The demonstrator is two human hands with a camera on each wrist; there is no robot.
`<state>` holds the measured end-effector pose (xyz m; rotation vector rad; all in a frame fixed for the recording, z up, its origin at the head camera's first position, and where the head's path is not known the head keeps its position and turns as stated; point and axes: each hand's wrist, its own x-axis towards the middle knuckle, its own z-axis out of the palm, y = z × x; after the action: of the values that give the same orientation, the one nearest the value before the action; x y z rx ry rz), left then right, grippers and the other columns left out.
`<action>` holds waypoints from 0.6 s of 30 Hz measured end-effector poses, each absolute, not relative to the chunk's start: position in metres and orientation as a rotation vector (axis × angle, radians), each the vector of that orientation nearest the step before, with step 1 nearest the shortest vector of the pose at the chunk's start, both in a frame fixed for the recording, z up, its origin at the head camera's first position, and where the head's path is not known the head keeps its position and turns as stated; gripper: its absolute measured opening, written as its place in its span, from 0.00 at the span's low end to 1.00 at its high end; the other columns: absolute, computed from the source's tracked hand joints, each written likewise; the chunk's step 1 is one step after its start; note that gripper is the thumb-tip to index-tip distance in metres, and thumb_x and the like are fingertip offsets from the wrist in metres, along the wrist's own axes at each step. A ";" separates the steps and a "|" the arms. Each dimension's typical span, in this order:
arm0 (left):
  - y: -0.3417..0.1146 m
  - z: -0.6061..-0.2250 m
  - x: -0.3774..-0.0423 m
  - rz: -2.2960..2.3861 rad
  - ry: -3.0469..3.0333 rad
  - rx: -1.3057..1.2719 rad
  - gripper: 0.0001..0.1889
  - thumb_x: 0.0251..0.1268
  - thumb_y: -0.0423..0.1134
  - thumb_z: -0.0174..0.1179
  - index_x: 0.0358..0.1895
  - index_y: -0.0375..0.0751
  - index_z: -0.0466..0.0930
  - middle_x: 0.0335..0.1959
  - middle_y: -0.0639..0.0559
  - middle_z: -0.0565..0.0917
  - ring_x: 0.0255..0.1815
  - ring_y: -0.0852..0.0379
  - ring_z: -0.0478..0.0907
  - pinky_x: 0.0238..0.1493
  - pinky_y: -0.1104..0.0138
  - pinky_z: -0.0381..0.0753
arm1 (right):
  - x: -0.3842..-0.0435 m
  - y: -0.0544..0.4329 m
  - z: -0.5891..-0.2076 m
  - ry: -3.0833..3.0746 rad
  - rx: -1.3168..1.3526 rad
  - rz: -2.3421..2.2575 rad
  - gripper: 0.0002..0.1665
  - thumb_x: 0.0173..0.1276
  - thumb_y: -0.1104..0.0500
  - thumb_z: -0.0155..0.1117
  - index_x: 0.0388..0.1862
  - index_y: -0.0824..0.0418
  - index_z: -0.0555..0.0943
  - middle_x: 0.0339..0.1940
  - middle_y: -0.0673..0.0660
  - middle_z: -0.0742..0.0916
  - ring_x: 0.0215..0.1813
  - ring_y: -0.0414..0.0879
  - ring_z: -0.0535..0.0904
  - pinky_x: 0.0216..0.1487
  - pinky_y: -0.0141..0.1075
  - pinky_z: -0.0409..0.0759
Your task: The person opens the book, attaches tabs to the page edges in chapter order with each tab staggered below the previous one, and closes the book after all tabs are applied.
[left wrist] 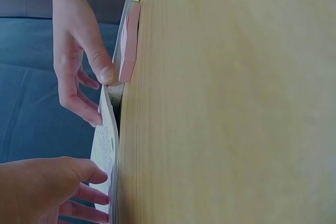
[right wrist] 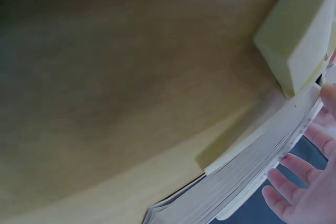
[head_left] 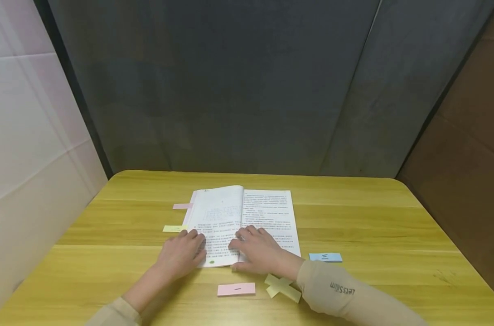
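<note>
An open book (head_left: 267, 213) with printed pages lies on the table, its left page bowed up slightly toward the spine. My left hand (head_left: 181, 253) rests on the lower left page, fingers loosely bent. Across the lower spine and right page lies my right hand (head_left: 257, 251), fingers spread; in the left wrist view its thumb (left wrist: 106, 75) is by the page's bottom edge. A pink tab (head_left: 182, 206) and a yellow tab (head_left: 174, 228) stick out from the book's left side. The right wrist view shows the page block (right wrist: 247, 177) edge-on below my right fingers (right wrist: 286, 190).
On the wooden table (head_left: 108, 253), a pink sticky-note pad (head_left: 236, 289) lies in front of the book. Crossed yellow sticky-note pads (head_left: 283, 288) sit by the right wrist. A blue sticky-note pad (head_left: 325, 257) lies right of the book. Dark fabric (head_left: 222, 90) hangs behind the table.
</note>
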<state>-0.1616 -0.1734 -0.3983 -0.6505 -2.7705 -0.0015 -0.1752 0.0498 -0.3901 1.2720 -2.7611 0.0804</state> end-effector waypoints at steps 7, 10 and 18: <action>-0.172 -0.397 -0.161 -0.005 -2.758 -0.652 0.07 0.48 0.42 0.56 0.27 0.42 0.74 0.19 0.55 0.66 0.19 0.56 0.62 0.13 0.67 0.61 | -0.176 0.050 -0.390 -2.751 1.273 0.078 0.28 0.55 0.35 0.54 0.50 0.46 0.73 0.49 0.50 0.73 0.51 0.46 0.66 0.45 0.40 0.68; -0.172 -0.397 -0.161 0.004 -2.763 -0.653 0.07 0.48 0.42 0.56 0.26 0.41 0.74 0.19 0.54 0.66 0.19 0.56 0.62 0.13 0.67 0.61 | -0.176 0.050 -0.391 -2.752 1.274 0.085 0.28 0.55 0.35 0.55 0.50 0.46 0.73 0.49 0.50 0.73 0.50 0.46 0.67 0.45 0.40 0.68; -0.171 -0.398 -0.161 0.008 -2.770 -0.650 0.07 0.48 0.42 0.56 0.27 0.42 0.74 0.20 0.54 0.67 0.20 0.56 0.63 0.13 0.66 0.62 | -0.175 0.050 -0.390 -2.759 1.276 0.084 0.27 0.55 0.36 0.55 0.51 0.47 0.73 0.50 0.52 0.73 0.51 0.46 0.66 0.46 0.40 0.68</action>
<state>-0.1608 -0.1714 -0.3982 -0.6500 -2.7699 0.0081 -0.1746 0.0495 -0.3905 1.2755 -2.7591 0.0838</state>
